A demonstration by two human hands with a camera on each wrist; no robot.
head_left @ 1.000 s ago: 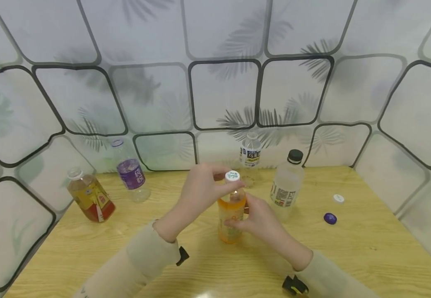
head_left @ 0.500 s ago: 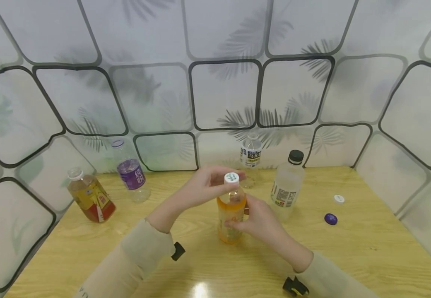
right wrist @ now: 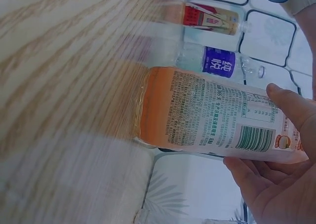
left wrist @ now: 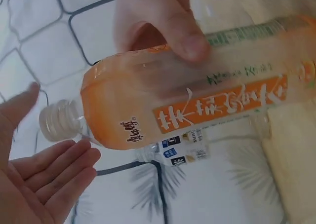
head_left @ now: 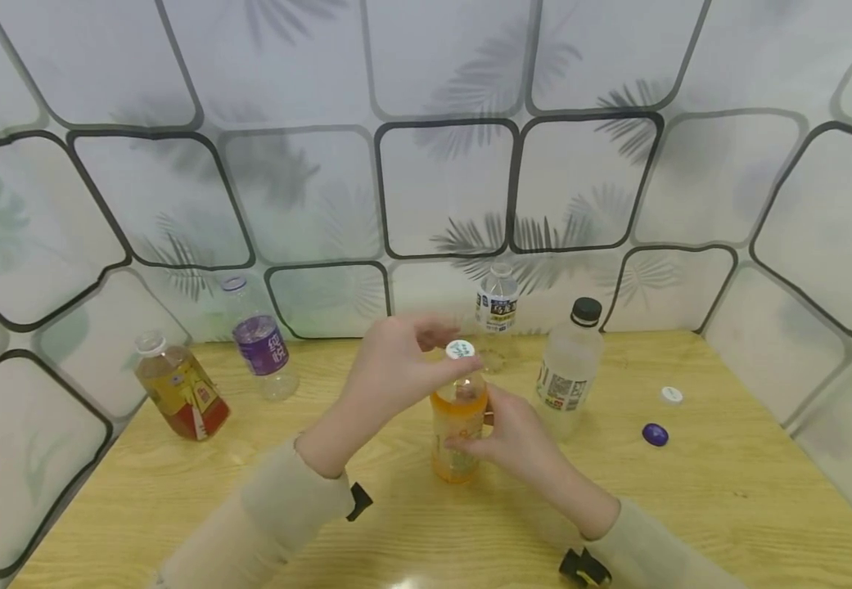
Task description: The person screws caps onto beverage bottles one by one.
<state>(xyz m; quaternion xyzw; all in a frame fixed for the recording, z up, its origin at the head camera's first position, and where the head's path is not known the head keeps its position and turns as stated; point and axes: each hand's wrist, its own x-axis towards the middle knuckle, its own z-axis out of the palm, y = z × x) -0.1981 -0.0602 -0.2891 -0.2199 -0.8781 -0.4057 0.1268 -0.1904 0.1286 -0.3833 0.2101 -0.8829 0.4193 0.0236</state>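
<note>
Near the middle of the table, an orange-labelled drink bottle (head_left: 457, 421) stands upright with a white cap (head_left: 460, 350) on its neck. My right hand (head_left: 520, 433) grips the bottle's body from the right, its thumb across the front; the right wrist view shows the barcode side of the label. Around the cap is my left hand (head_left: 392, 364), thumb in front and blurred fingers behind. In the left wrist view, the left hand (left wrist: 47, 184) has its fingers extended and its thumb spread, with gaps between them and the cap (left wrist: 58, 120).
At left stand a yellow-labelled bottle (head_left: 186, 393) and a purple-labelled bottle (head_left: 260, 345), both uncapped. Behind my right hand are a clear labelled bottle (head_left: 497, 309) and a black-capped bottle (head_left: 567, 368). A white cap (head_left: 672, 396) and purple cap (head_left: 655, 434) lie right.
My left hand turned back and left with its fingers off the cap, then came forward around the cap again. The right hand and bottle have stayed in place.
</note>
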